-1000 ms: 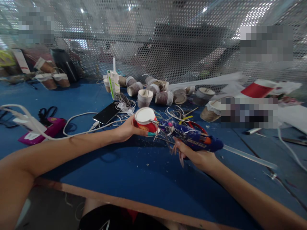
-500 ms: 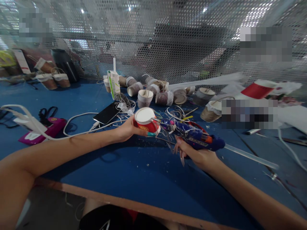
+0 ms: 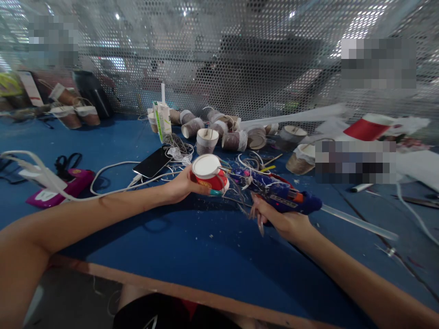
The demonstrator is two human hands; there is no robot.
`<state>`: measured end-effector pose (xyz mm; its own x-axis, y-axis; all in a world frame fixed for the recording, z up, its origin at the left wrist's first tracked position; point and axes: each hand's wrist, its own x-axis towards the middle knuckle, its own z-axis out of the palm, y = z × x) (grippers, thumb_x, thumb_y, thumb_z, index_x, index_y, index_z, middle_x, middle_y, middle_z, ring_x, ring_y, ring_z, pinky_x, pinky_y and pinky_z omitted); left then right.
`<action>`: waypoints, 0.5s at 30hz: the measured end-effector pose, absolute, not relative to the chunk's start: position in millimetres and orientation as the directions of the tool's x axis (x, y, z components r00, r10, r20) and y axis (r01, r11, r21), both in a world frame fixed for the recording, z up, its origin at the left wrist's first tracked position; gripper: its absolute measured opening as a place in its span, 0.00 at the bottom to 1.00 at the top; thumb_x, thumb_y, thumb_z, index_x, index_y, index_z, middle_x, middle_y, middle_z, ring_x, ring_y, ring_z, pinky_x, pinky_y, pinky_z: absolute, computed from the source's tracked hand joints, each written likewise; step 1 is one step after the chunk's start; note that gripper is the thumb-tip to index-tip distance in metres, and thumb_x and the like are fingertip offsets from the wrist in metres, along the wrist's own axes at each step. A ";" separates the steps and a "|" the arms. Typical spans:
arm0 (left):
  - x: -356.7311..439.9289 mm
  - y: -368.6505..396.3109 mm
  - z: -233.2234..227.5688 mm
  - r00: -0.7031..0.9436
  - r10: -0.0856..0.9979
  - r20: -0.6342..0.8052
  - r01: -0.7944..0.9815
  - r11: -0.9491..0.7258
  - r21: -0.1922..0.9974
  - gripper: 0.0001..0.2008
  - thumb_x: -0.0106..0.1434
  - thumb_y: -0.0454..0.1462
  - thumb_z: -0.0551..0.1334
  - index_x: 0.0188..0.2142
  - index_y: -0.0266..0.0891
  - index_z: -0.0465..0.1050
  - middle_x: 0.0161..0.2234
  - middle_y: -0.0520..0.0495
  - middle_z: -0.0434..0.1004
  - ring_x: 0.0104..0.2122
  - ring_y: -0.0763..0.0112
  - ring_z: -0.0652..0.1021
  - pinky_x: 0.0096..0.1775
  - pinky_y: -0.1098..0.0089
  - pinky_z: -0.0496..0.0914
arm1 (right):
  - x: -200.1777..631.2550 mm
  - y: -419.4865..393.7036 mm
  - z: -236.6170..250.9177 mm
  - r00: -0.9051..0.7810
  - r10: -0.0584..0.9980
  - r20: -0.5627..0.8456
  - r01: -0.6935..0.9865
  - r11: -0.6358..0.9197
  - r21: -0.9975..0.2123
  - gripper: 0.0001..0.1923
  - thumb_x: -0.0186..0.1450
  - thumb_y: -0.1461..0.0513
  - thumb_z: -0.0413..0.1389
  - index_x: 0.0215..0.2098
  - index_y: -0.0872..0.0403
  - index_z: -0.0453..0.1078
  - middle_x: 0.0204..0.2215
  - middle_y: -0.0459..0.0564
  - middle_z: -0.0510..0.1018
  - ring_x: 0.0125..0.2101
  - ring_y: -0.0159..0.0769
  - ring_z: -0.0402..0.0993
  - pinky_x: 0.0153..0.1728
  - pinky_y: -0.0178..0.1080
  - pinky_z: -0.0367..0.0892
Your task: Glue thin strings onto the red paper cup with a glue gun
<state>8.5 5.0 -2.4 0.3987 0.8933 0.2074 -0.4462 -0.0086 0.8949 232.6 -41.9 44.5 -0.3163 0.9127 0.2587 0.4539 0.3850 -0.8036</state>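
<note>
Thumb and fingers of my left hand [image 3: 187, 183] grip a red paper cup [image 3: 217, 185] from its left side, with the cup's white bottom facing up. My right hand [image 3: 279, 219] is wrapped round the grip of a blue hot glue gun [image 3: 274, 192]. Its nozzle end meets the cup's right side near the upper rim; whether it touches cannot be made out. Glue strands and bits of fibre cling to the gun's front. A clear glue stick [image 3: 360, 222] sticks out of its back end.
Several twine-wrapped cups [image 3: 206, 139] lie and stand behind my hands. A phone [image 3: 151, 163] on a white cable and a purple power strip [image 3: 63, 187] are at left. A drink carton [image 3: 162, 119] stands at the back. A perforated metal screen [image 3: 192, 59] borders the table's far side.
The cup and the glue gun stay nearly in place. The nozzle has shifted very slightly at the cup's side; both hands keep their hold.
</note>
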 end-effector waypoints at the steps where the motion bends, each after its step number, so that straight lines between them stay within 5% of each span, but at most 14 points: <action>1: 8.5 4.8 -2.0 0.403 0.891 0.208 -0.446 -0.008 0.895 0.44 0.35 0.25 0.74 0.54 0.42 0.67 0.37 0.49 0.77 0.38 0.65 0.77 0.45 0.62 0.70 | 232.6 -41.8 44.4 -0.313 0.912 0.264 0.450 0.387 -0.805 0.24 0.59 0.47 0.57 0.10 0.48 0.61 0.10 0.44 0.69 0.13 0.33 0.67 0.18 0.35 0.70; 8: 7.6 6.1 -4.6 0.422 0.876 0.232 -0.421 -0.037 0.906 0.36 0.37 0.26 0.73 0.48 0.40 0.70 0.37 0.49 0.78 0.40 0.63 0.77 0.46 0.62 0.70 | 231.7 -41.6 46.0 -0.298 0.923 0.243 0.451 0.360 -0.816 0.24 0.58 0.48 0.57 0.09 0.48 0.60 0.11 0.45 0.70 0.14 0.33 0.69 0.19 0.35 0.70; 15: 6.3 6.1 -5.3 0.409 0.884 0.225 -0.413 -0.040 0.910 0.44 0.36 0.26 0.74 0.54 0.42 0.67 0.39 0.49 0.78 0.40 0.63 0.78 0.46 0.63 0.70 | 233.1 -41.5 45.4 -0.270 0.928 0.258 0.472 0.361 -0.804 0.24 0.57 0.49 0.57 0.10 0.49 0.60 0.11 0.44 0.70 0.14 0.32 0.68 0.19 0.35 0.71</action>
